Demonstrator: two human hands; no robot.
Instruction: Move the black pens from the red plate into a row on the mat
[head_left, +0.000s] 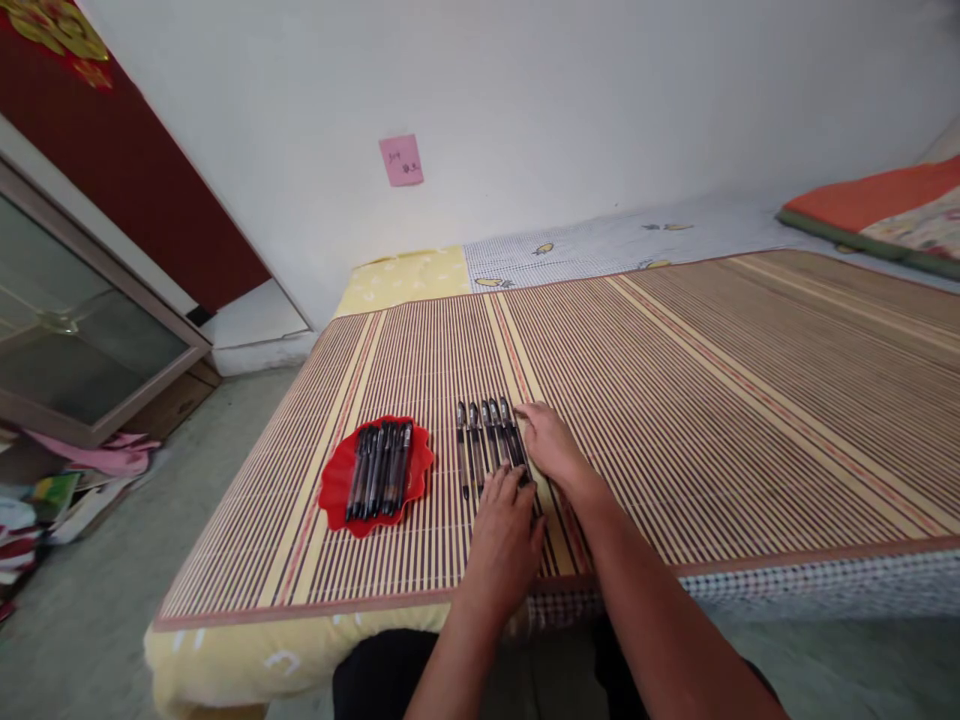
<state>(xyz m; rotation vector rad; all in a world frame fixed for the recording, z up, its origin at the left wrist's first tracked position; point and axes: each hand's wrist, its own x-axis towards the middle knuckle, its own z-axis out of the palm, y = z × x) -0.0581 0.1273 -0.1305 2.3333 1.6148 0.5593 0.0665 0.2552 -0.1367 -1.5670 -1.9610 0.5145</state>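
Note:
Several black-capped pens point(476, 450) lie side by side on the striped bamboo mat point(637, 420), caps toward the wall. My left hand point(506, 525) rests over the lower ends of the right-hand pens, fingers stretched forward and hiding those ends. Beside the cap of the rightmost pen is my right hand point(551, 440), its fingertips pointing left at the row and its fingers loosely bent. Neither hand has lifted a pen off the mat. To the left, a red scallop-edged plate point(334, 480) carries more black pens point(380, 470) in a bunch.
The mat covers a bed with a yellow sheet point(300, 665) at the near left edge. Folded orange bedding point(877, 205) lies at the far right. Behind the bed, a pink note point(402, 160) is stuck to the wall. A glass-doored cabinet point(82, 330) stands left.

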